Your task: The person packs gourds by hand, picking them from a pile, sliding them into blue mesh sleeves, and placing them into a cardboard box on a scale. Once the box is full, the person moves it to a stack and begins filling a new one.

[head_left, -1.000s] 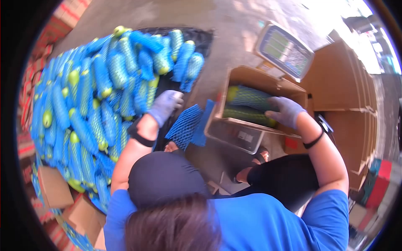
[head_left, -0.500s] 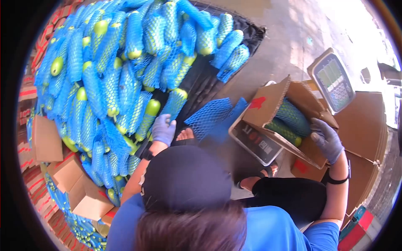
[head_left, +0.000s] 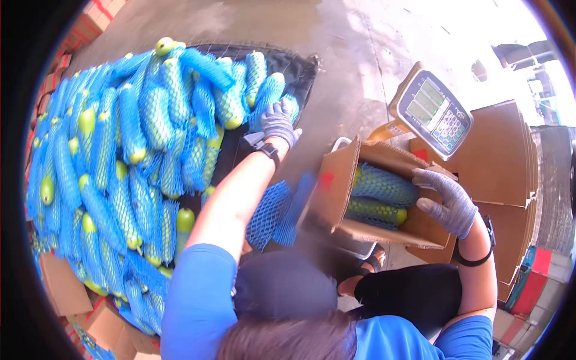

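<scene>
My left hand (head_left: 279,125), gloved in grey, reaches to the far right end of a heap of long green gourds (head_left: 159,117) in blue foam net sleeves. Its fingers lie stretched over a netted gourd (head_left: 290,105), thumb apart; no firm grip shows. My right hand (head_left: 447,201), also gloved, is open with fingers spread at the right side of a cardboard box (head_left: 336,180). Inside the box lie netted gourds (head_left: 384,183), dark green through the mesh. The box sits tilted on a weighing scale, whose display (head_left: 435,111) stands behind it.
Loose blue net sleeves (head_left: 270,213) lie on the floor between heap and box. Flattened cardboard (head_left: 504,156) leans at the right. Open cartons (head_left: 111,327) stand at lower left. A black sheet (head_left: 303,72) lies under the heap. My sandalled foot (head_left: 375,261) is beside the scale.
My left hand has moved forward and right, from a nearer gourd to the heap's far right end. My right hand stays by the box, its fingers more spread. The view has shifted.
</scene>
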Motion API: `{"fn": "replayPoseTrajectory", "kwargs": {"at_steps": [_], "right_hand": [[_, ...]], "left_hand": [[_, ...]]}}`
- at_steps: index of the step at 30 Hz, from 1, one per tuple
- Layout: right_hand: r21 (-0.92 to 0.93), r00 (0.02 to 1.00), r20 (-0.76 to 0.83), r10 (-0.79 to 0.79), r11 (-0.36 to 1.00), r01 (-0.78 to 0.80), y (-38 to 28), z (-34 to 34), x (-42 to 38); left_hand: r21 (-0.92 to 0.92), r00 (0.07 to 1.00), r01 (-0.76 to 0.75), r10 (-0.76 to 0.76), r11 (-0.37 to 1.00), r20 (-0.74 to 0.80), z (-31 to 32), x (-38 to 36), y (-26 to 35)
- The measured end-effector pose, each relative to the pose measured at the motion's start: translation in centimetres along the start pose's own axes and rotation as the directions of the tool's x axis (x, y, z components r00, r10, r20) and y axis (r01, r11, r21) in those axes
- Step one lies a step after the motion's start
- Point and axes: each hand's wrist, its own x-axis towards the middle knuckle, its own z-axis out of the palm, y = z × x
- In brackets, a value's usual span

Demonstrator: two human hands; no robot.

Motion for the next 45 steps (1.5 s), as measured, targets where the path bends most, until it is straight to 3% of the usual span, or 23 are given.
{"fn": "replayPoseTrajectory", "kwargs": {"at_steps": [3, 7, 9, 11, 12, 15, 17, 19, 20, 22, 23, 25, 28, 32, 34, 35, 37, 38, 39, 40, 41, 43, 45], "right_hand": [[0.19, 0.997, -0.048, 0.067, 0.98, -0.057, 0.5, -0.1, 0.5], [0.202, 0.996, -0.014, 0.083, 0.976, -0.078, 0.6, -0.3, 0.6], [0.106, 0.999, 0.015, 0.04, 0.994, -0.042, 0.3, -0.5, 0.7], [0.002, 0.999, 0.036, -0.014, 1.0, 0.014, 0.1, -0.5, 1.1], [0.019, 0.998, 0.051, -0.037, 0.999, 0.036, 0.0, -0.5, 1.3], [0.062, 0.996, 0.077, -0.037, 0.998, 0.032, -1.0, -0.1, 2.0], [0.078, 0.996, 0.088, -0.011, 0.997, 0.004, -1.8, 0.2, 2.1], [0.075, 0.997, 0.045, -0.067, 0.995, 0.064, -1.6, 0.2, 2.0], [0.042, 0.993, 0.02, -0.113, 0.993, 0.113, -1.4, 0.1, 2.0], [0.109, 0.995, -0.06, -0.077, 0.991, 0.083, -1.3, 0.4, 1.6], [0.178, 0.989, -0.135, -0.052, 0.981, 0.076, -1.3, 0.5, 1.7], [0.191, 0.977, -0.21, -0.039, 0.978, 0.08, -1.6, 1.1, 2.2], [0.184, 0.919, -0.271, -0.286, 0.922, 0.341, -3.7, 1.4, 2.9], [0.18, 0.833, -0.322, -0.45, 0.835, 0.52, -6.9, 3.3, 2.4], [0.079, 0.781, -0.42, -0.462, 0.839, 0.539, -6.9, 3.3, 2.2], [0.011, 0.745, -0.442, -0.5, 0.827, 0.562, -6.5, 3.0, 2.2], [0.414, 0.944, -0.231, -0.236, 0.854, 0.315, -3.4, 3.0, 1.9], [0.522, 0.978, -0.14, -0.152, 0.828, 0.203, -2.4, 2.8, 1.6], [0.515, 0.997, 0.025, -0.076, 0.856, 0.053, -2.0, 2.5, 1.2], [0.484, 0.982, 0.19, 0.008, 0.869, -0.101, -1.4, 2.2, 0.7], [0.195, 0.962, 0.274, -0.011, 0.98, -0.044, 2.0, 3.6, 0.8], [-0.057, 0.943, 0.327, 0.057, 0.998, -0.041, 2.3, 5.8, 0.7], [-0.051, 0.944, 0.315, 0.095, 0.995, -0.083, 2.0, 7.2, 0.6]], "left_hand": [[0.112, 0.989, 0.107, -0.094, 0.988, -0.114, 2.2, 3.0, 1.6], [0.132, 0.98, 0.066, -0.039, 0.989, -0.197, 2.9, 4.5, 2.0], [0.191, 0.956, -0.105, 0.152, 0.976, -0.253, 2.3, 2.6, 1.4], [-0.004, 0.933, -0.348, 0.346, 0.938, -0.1, 4.6, 2.6, 0.6], [-0.019, 0.9, -0.407, 0.398, 0.913, -0.177, 4.2, 1.1, 0.8], [-0.082, 0.987, -0.144, 0.149, 0.986, 0.062, 2.8, -1.3, 2.3], [-0.036, 0.987, -0.156, 0.157, 0.987, 0.028, 3.9, -0.8, 1.6], [-0.259, 0.992, -0.128, 0.127, 0.957, -0.021, 1.6, -1.6, 0.8], [-0.465, 0.978, -0.155, 0.069, 0.871, -0.195, 1.6, -2.0, -0.1], [-0.923, 0.948, -0.308, -0.003, 0.23, -0.317, 1.3, -2.8, -1.4], [-0.91, 0.922, -0.388, -0.064, -0.147, -0.383, 0.6, -3.3, -1.6], [-0.819, 0.872, -0.33, 0.181, -0.47, -0.455, -8.2, -7.7, -2.5], [-0.708, 0.855, -0.077, 0.319, -0.702, -0.409, -15.3, -14.8, -0.7], [-0.794, 0.757, 0.063, 0.547, -0.605, -0.357, -17.4, -19.7, 2.5], [-0.889, 0.655, -0.354, 0.602, -0.289, -0.456, -18.3, -21.0, 4.5], [-0.888, 0.643, -0.353, 0.613, -0.294, -0.459, -18.1, -20.9, 5.0], [-0.778, 0.579, -0.591, 0.56, -0.214, -0.593, -17.0, -20.5, 5.1], [-0.824, 0.674, -0.504, 0.477, -0.259, -0.563, -15.8, -20.5, 5.2], [-0.806, 0.774, -0.579, 0.391, 0.122, -0.498, -15.1, -19.8, 3.7], [-0.901, 0.855, -0.43, 0.347, 0.058, -0.386, -13.6, -19.5, 2.9], [-0.964, 0.915, -0.267, 0.309, -0.015, -0.258, -11.7, -19.1, 2.6], [-0.965, 0.92, -0.248, 0.333, 0.083, -0.208, -9.2, -18.4, 2.4], [-0.966, 0.914, -0.247, 0.35, 0.073, -0.207, -8.5, -18.7, 3.0]]}}
